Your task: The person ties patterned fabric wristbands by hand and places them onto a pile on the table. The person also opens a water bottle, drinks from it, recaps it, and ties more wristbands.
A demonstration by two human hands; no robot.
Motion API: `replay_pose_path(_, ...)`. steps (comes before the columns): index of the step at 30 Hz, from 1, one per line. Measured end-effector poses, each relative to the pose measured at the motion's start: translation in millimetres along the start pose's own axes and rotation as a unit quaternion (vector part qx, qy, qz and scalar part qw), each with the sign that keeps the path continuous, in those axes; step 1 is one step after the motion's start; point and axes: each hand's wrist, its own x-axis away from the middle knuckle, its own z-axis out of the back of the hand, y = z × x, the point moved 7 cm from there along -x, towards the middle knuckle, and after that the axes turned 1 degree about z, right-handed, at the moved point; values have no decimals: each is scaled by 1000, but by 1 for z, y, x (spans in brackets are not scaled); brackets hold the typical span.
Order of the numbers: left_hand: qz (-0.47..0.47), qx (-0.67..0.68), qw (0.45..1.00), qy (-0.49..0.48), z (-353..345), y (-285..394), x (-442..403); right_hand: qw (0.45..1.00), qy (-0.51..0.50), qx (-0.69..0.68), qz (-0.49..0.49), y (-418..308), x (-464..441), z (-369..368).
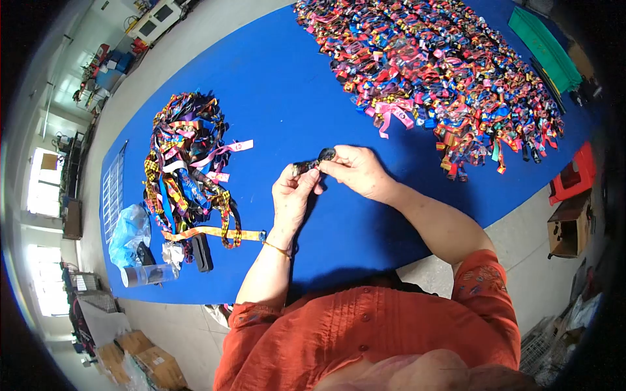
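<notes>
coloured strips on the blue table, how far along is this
The large spread of strips looks done, going by its size. In hand is a small dark piece, pinched by the left hand and right hand. The smaller tangled heap may be what is left, though which pile is finished is not certain.

A wire grid (113, 192) is lying at the left edge of the desk (274, 78) — blue bag (128, 233) slumping beside it — clear cylinder (149, 275) resting by the near-left corner.
</notes>
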Motion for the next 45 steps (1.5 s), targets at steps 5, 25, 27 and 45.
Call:
replay_pose_path(5, -2, 0, 1000, 0, 5, -5, -1, 986, 48, 114, 107, 1, 2, 0)
replay_pose_path(25, 0, -33, 999, 11, -3, 5, 3, 951, 75, 261, 151, -50, 11, 12)
replay_pose_path(27, 2, -42, 999, 8, -1, 0, 4, 952, 61, 255, 159, -49, 9, 12)
replay_pose_path(45, 25, -68, 997, -17, -8, 3, 5, 988, 32, 148, 26, -46, -10, 67)
